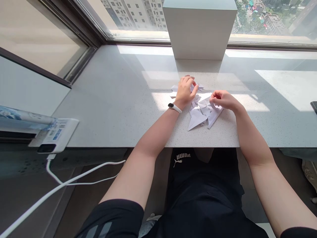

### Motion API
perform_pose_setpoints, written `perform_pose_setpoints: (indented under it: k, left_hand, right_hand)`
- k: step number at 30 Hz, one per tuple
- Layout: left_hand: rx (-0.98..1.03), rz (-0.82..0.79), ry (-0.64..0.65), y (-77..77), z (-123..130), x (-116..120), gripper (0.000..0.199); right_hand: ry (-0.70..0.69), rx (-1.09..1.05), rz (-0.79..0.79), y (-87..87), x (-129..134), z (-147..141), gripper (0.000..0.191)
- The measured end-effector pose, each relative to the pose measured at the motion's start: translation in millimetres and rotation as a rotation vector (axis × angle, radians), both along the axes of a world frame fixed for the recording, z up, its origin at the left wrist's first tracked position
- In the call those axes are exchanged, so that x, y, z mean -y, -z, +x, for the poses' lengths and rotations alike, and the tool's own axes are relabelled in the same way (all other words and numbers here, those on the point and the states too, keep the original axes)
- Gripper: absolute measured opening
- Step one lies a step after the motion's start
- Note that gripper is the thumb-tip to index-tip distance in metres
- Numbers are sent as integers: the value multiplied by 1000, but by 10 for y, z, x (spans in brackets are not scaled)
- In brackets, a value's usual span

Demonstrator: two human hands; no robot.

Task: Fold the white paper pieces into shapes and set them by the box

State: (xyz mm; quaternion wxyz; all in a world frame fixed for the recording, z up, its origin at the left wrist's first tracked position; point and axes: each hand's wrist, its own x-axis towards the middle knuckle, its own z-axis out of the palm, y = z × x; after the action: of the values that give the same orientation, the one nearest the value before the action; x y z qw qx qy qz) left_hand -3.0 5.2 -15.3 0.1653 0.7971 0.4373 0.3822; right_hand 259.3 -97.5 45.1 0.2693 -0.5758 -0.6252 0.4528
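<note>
My left hand (186, 90), wearing a white band with a dark-faced tracker (174, 107), is over small folded paper pieces (201, 87). Its thumb and index finger curl together at one piece; the exact contact is partly hidden. My right hand (224, 99) has its fingers pinched at the upper right edge of a larger folded white paper (204, 105). Pointed flaps of that paper spread toward me on the counter. Another bit of white paper (173, 92) shows left of my left hand.
The speckled white counter (119, 99) carries a tall white box (199, 33) by the window. At the left edge lies a white power bank (59, 134) with a white cable (53, 191). A dark object (314, 106) sits at the far right.
</note>
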Motion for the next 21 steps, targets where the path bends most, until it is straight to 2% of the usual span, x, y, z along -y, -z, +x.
perform_pose_setpoints:
  k: [4, 9, 13, 16, 21]
  left_hand:
    - [19, -23, 36, -71, 18, 38, 28]
    - [19, -62, 81, -96, 22, 46, 36]
    - [20, -62, 104, -57, 16, 24, 40]
    - [44, -56, 70, -6, 2, -27, 44]
    - [108, -83, 8, 67, -27, -119, 48]
  right_hand:
    - [155, -188, 2, 120, -111, 74, 39]
    - [333, -247, 92, 278, -268, 131, 37]
    - [377, -211, 208, 379, -332, 170, 39]
    - [385, -172, 286, 433, -356, 192, 41]
    - [368, -133, 313, 480, -387, 215, 44]
